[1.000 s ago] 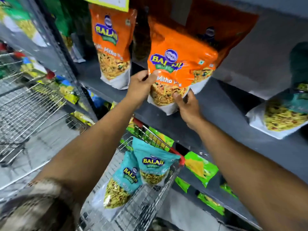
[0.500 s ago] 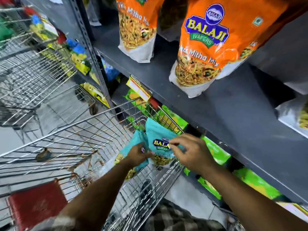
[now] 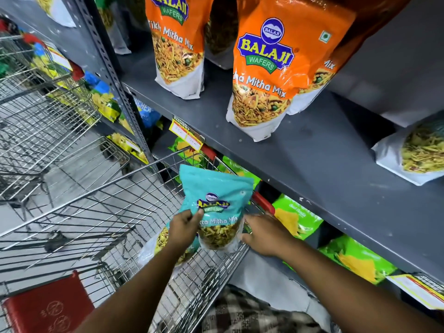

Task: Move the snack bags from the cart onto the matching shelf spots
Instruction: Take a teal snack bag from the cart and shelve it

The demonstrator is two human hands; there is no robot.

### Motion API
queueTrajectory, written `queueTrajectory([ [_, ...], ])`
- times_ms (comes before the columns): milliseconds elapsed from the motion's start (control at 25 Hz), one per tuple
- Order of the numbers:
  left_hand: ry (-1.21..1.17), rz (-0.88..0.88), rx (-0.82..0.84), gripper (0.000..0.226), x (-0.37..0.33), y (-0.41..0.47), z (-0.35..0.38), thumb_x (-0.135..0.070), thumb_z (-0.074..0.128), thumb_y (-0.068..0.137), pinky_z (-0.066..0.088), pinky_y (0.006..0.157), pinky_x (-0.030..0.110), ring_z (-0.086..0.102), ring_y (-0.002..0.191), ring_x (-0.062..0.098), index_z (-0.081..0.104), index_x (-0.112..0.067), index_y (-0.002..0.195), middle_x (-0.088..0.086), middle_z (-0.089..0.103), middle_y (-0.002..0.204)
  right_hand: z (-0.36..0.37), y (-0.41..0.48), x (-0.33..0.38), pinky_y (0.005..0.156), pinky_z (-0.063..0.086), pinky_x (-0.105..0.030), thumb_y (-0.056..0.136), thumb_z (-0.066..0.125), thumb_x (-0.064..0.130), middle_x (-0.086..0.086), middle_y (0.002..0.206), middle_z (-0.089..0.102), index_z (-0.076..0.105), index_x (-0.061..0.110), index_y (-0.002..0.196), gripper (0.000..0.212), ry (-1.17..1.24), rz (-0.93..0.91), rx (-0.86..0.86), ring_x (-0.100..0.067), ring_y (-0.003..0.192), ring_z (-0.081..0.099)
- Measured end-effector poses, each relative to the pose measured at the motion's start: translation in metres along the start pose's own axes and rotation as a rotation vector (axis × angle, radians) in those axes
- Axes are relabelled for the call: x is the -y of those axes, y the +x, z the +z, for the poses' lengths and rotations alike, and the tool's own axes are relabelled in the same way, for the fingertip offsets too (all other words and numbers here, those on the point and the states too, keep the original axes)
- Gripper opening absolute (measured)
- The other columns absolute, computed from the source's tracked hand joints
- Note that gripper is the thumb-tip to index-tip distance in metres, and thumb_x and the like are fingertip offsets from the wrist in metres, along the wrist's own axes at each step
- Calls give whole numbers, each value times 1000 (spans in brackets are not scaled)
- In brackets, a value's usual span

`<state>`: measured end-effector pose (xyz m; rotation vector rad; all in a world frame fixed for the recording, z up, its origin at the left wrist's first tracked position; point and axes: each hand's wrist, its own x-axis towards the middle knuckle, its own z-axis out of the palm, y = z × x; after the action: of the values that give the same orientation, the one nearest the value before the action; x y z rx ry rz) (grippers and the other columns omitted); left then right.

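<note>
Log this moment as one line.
step: lifting teal Balaji bag from cart | left hand: gripping | right hand: supporting | shelf: not reached

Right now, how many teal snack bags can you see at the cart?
2. One teal bag is held up over the cart by the left hand and right hand. A second bag lies underneath in the basket, mostly hidden; more may be covered.

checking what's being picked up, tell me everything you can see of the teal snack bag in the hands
The teal snack bag is a glossy plastic pouch with a Balaji Wafers logo and a clear lower window showing yellow mix. It is upright, tilted slightly, above the cart. The left hand and right hand hold its sides.
</note>
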<state>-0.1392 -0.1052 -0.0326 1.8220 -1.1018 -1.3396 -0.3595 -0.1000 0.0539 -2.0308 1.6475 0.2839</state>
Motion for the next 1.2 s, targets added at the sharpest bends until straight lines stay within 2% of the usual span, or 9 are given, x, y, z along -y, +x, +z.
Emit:
queueTrajectory([
  [160, -147, 121, -42, 54, -54, -19, -47, -36, 62, 91, 54, 65, 62, 54, 61, 22, 54, 15, 74, 34, 56, 65, -17, -3, 18, 105, 42, -24, 89, 58, 38, 21, 143, 43, 27, 38, 144, 63, 715, -157, -96, 4, 127, 46],
  [320, -119, 343, -99, 61, -122, -51, -75, -41, 59, 91, 55, 51, 45, 58, 54, 25, 54, 17, 77, 32, 58, 64, -52, -11, 31, 93, 50, -21, 85, 62, 36, 32, 122, 60, 49, 49, 124, 42, 1062, -222, -360, 6, 112, 59],
  [400, -99, 430, -124, 55, -154, -67, -77, -36, 58, 93, 53, 55, 51, 55, 56, 28, 55, 16, 75, 28, 59, 65, -73, -25, 33, 79, 50, -9, 86, 63, 32, 37, 112, 64, 55, 51, 114, 35, 1135, -284, -472, 12, 101, 62],
  [480, -95, 521, -142, 53, -183, -83, -68, -35, 59, 93, 47, 50, 36, 49, 53, 19, 55, 13, 69, 25, 56, 60, -89, -46, 28, 77, 50, -9, 86, 62, 29, 32, 109, 67, 57, 50, 111, 33, 1192, -314, -586, 11, 99, 63],
  [600, -143, 607, -88, 56, -216, -101, -36, -37, 61, 91, 36, 52, 28, 42, 54, 15, 53, 12, 66, 30, 50, 57, -96, -79, 3, 89, 52, -24, 88, 61, 21, 17, 117, 66, 55, 44, 116, 36, 1269, -316, -735, -2, 110, 62],
  [800, -162, 743, 100, 52, -252, -134, 81, -35, 60, 88, 26, 42, 24, 30, 45, -1, 40, -15, 45, -10, 37, 41, -91, -146, -78, 97, 48, -41, 96, 49, 1, 14, 115, 68, 59, 37, 116, 42, 1454, -224, -981, -12, 109, 60],
  [960, -190, 708, 235, 51, -262, -148, 189, -47, 59, 83, 26, 52, 29, 32, 54, 9, 40, -11, 51, -3, 37, 52, -84, -176, -153, 94, 47, -18, 97, 41, -5, 5, 121, 61, 52, 24, 123, 40, 1532, -107, -1206, 2, 107, 60],
  [1080, -349, 537, 346, 61, -269, -151, 237, -54, 61, 76, 38, 66, 36, 46, 71, 16, 57, 7, 73, 15, 55, 70, -79, -178, -192, 96, 47, -26, 101, 38, 3, -6, 128, 57, 41, 8, 133, 32, 1573, -61, -1207, -8, 112, 57],
  [1200, -436, 439, 352, 35, -276, -150, 252, -42, 63, 84, 46, 76, 40, 59, 83, 22, 68, -7, 78, 22, 70, 92, -79, -173, -207, 100, 45, -30, 102, 38, 6, -8, 130, 55, 41, 10, 131, 29, 1589, -86, -1165, -13, 117, 54],
])
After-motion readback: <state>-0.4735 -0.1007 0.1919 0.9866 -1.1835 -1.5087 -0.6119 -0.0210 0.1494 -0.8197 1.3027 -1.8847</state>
